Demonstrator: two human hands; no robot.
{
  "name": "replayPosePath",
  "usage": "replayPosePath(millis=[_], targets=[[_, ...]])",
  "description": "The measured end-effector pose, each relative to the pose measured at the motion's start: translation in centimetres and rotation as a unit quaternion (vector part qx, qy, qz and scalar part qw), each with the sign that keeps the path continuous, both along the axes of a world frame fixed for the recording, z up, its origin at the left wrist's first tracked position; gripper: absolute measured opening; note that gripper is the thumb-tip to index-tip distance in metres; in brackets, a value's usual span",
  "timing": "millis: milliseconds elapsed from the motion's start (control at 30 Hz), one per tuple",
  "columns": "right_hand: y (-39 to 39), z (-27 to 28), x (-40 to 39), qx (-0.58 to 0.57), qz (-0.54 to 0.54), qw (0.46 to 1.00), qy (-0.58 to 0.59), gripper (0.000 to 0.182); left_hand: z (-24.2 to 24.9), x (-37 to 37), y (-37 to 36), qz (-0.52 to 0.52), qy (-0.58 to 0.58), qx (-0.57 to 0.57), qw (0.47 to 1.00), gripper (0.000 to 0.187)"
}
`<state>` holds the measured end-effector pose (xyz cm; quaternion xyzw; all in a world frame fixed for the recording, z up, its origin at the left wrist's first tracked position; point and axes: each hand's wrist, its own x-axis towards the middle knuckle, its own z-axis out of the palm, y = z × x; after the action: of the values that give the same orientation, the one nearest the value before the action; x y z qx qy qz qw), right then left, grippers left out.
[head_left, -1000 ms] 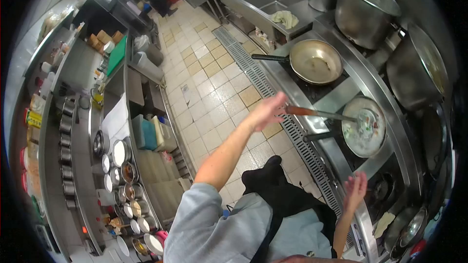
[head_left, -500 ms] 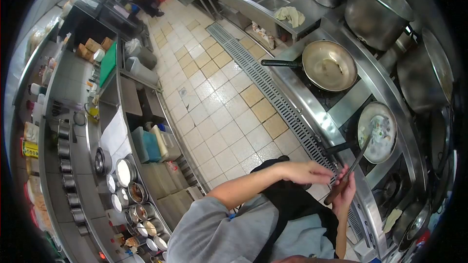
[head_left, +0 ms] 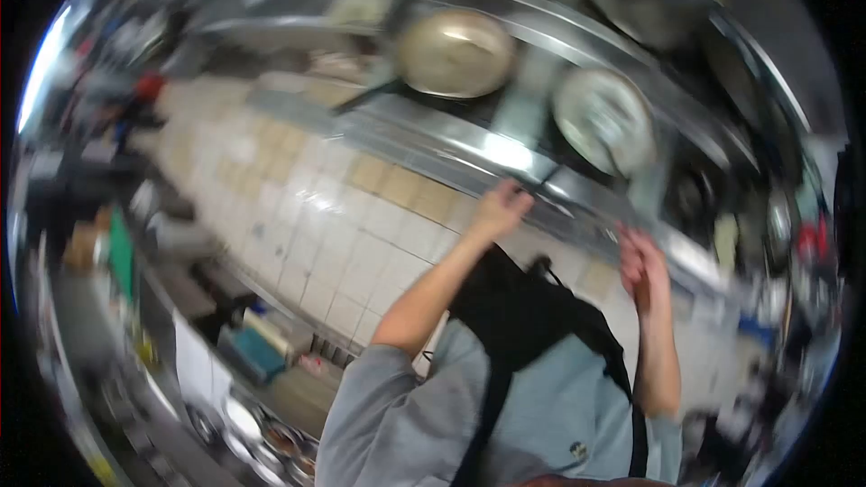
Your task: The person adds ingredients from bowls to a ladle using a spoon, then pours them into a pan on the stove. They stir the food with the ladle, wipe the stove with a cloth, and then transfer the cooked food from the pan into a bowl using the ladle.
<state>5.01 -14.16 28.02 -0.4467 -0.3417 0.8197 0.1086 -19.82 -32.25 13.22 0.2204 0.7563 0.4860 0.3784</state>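
Note:
Motion blurs the view. My left hand (head_left: 501, 210) is at the end of the black handle of the nearer frying pan (head_left: 568, 108); whether its fingers close round that handle I cannot make out. Whitish liquid lies in this pan on the stove. A long-handled ladle (head_left: 613, 155) rests its head in the liquid, its handle slanting towards me. My right hand (head_left: 641, 261) is closed at the handle's lower end, palm side partly showing.
A second frying pan (head_left: 457, 54) with a black handle (head_left: 365, 96) sits on the burner to the left. Large pots stand behind the stove. A pale cloth (head_left: 359, 11) lies by the sink. A counter with metal containers (head_left: 244, 417) runs at lower left.
The view has swung, so the stove now lies across the top. My left hand has parted from my right hand and moved to the pan handle. The ladle stays in the pan.

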Motion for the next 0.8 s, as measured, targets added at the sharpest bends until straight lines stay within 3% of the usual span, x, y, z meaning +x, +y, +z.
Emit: replayPosePath(millis=[167, 233, 300, 367, 433, 500, 533, 567, 600, 633, 667, 700, 800], targets=[[0.1, 1.8, 0.8, 0.008, -0.005, 0.999, -0.050, 0.029, 0.2, 1.8, 3.4, -0.068, 0.099, 0.018, 0.993, 0.074], [0.0, 2.0, 1.0, 0.065, 0.053, 0.995, -0.047, 0.027, 3.5, 1.7, 4.0, -0.095, 0.111, -0.044, 0.988, 0.076], [-0.3, 2.0, 1.4, 0.077, 0.053, 0.993, -0.070, 0.025, 1.9, 1.7, 4.9, -0.097, 0.220, -0.040, 0.970, 0.070], [-0.2, 0.6, 2.5, 0.151, 0.111, 0.974, -0.125, 0.022, 2.3, 1.5, 5.8, -0.109, 0.234, -0.083, 0.963, 0.068], [-0.3, 1.1, 2.9, 0.180, 0.120, 0.963, -0.160, 0.030, 2.7, 0.8, 6.6, -0.120, 0.250, -0.122, 0.953, 0.066], [-0.2, 1.3, 3.5, 0.305, 0.151, 0.911, -0.231, 0.042, 2.2, -1.2, 6.8, -0.153, 0.289, -0.145, 0.934, 0.059], [0.0, 0.8, 3.9, 0.304, 0.148, 0.912, -0.232, 0.042, 1.8, -1.8, 6.4, -0.132, 0.292, -0.099, 0.942, 0.056], [0.5, 0.0, 4.7, 0.385, 0.159, 0.875, -0.247, 0.046, 1.0, -2.5, 6.0, -0.135, 0.292, -0.099, 0.942, 0.056], [1.0, -0.5, 5.0, 0.465, 0.169, 0.829, -0.261, 0.050, 0.1, -3.1, 5.7, -0.118, 0.321, -0.029, 0.939, 0.056], [1.4, -0.4, 5.1, 0.464, 0.168, 0.829, -0.263, 0.050, -0.7, -3.7, 5.4, -0.100, 0.346, 0.042, 0.932, 0.056], [1.7, -0.3, 5.1, 0.502, 0.169, 0.801, -0.280, 0.050, -0.5, -3.9, 4.8, -0.102, 0.345, 0.042, 0.932, 0.056], [2.0, -0.3, 5.0, 0.538, 0.170, 0.770, -0.297, 0.050, 0.1, -3.9, 3.8, -0.071, 0.274, 0.034, 0.959, 0.058], [3.1, -1.6, 4.5, 0.575, 0.145, 0.742, -0.313, 0.053, -1.1, -3.7, -0.7, -0.011, 0.138, 0.042, 0.989, 0.058]])
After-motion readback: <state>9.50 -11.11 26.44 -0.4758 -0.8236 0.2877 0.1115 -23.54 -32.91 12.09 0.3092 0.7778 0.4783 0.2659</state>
